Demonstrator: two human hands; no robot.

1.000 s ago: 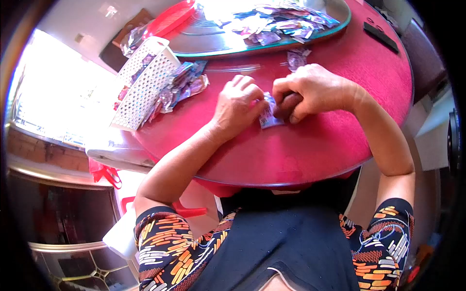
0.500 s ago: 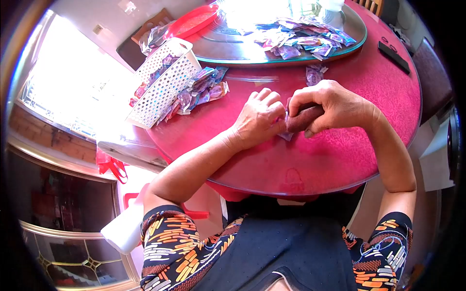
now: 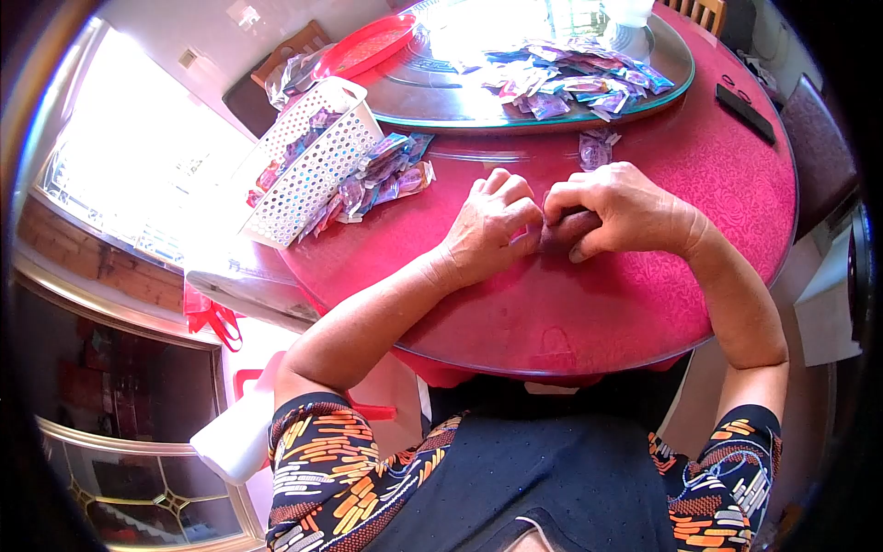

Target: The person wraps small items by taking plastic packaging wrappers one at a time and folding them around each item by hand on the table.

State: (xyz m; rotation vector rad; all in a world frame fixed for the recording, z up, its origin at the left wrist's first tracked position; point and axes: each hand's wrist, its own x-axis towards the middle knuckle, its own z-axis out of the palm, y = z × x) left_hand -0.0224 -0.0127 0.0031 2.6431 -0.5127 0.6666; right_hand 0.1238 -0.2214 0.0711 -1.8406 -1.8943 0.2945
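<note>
Both hands meet above the near middle of the round red table. My left hand is closed, with thumb and forefinger pinched together. Against its fingertips, my right hand curls its fingers and thumb inward, also closed. A small purple packet showed between the fingertips a moment ago; now the fingers hide nearly all of it. Just beyond my right hand lies a single purple packet. To the left, a heap of purple and blue packets rests beside a white perforated basket with more packets inside.
A glass turntable carries a large pile of packets and a red tray. At the right lies a black oblong object. A white cylindrical object and a red bag are at lower left.
My hands have drawn slightly closer together, the right one shifting a little left. The purple packet that showed below my fingertips is now mostly out of sight.
</note>
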